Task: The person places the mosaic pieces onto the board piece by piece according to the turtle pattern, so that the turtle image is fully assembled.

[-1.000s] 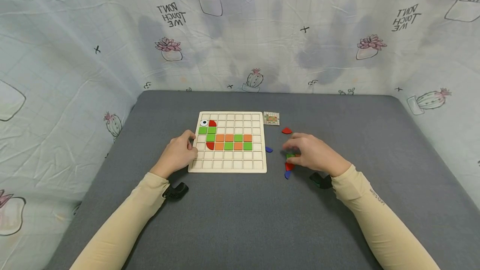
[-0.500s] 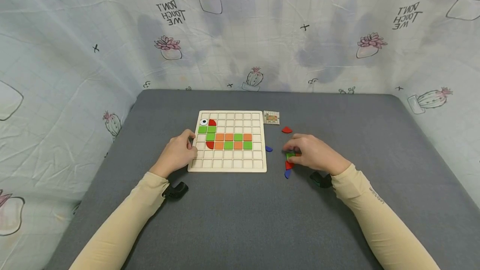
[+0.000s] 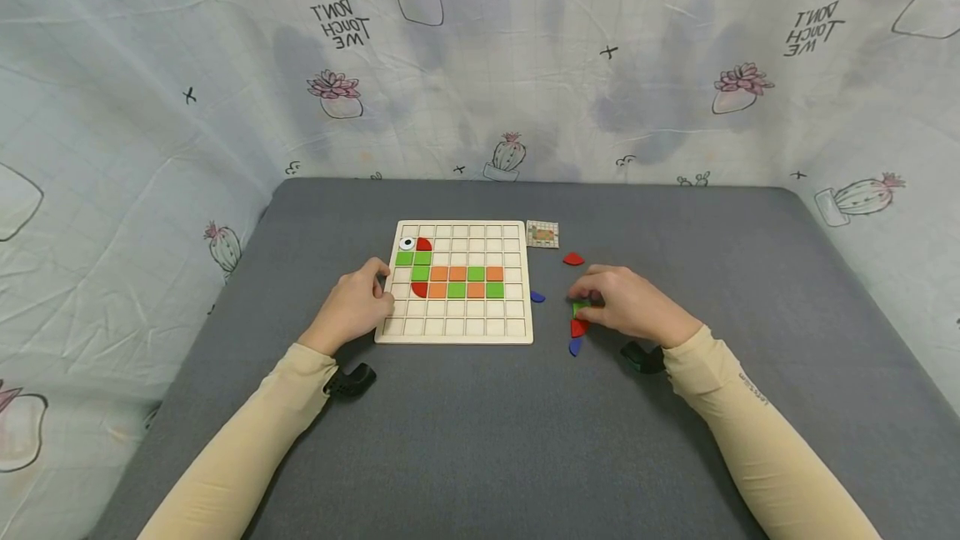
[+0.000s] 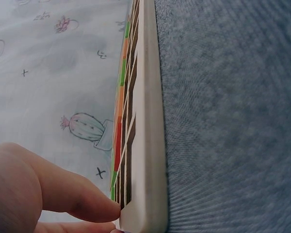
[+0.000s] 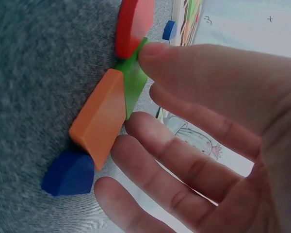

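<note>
In the head view the light was even and soft; under the sleeves only faint shadows lay on the desk. Both wrist views looked dimmer, with bluish desk; the left one showed fine ripple lines. In the right one, the fingers were slightly blurred, the printed cloth pale.

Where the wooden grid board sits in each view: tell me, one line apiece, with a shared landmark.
Head: the wooden grid board lies just below and left of centre.
Left wrist: nearly edge-on, a strip running top to bottom near the middle.
Right wrist: just a small part, at the top, right of centre.
Shared landmark: the cactus-print cloth.
</note>
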`<act>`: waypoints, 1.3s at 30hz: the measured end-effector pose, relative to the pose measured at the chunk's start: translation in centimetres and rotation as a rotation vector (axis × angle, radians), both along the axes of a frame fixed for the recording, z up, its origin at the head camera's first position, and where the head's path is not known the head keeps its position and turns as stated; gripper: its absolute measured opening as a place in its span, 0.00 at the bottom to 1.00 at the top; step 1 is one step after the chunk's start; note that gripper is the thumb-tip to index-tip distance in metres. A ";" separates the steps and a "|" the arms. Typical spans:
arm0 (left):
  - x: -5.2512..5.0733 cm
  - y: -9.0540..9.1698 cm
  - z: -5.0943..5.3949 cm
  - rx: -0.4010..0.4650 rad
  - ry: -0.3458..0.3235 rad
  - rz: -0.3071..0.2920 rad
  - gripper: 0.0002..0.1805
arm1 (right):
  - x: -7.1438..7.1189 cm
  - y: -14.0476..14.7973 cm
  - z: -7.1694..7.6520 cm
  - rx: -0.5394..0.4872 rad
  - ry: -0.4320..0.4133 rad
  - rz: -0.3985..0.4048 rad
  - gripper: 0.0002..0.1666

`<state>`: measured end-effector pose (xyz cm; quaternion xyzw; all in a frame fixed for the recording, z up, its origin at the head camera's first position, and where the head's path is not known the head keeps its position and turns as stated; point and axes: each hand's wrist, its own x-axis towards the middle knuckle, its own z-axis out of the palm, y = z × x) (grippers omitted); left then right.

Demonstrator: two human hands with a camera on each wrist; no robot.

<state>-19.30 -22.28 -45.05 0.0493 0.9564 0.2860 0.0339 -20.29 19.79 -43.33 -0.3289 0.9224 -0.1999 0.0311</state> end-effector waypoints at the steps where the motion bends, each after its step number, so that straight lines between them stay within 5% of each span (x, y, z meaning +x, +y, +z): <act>1: 0.0 0.0 0.0 0.000 0.000 -0.001 0.24 | 0.0 0.0 0.0 -0.001 0.002 -0.001 0.13; 39: 0.0 -0.1 0.1 0.007 0.000 -0.012 0.23 | 0.0 -0.9 -0.6 -0.027 0.071 -0.007 0.09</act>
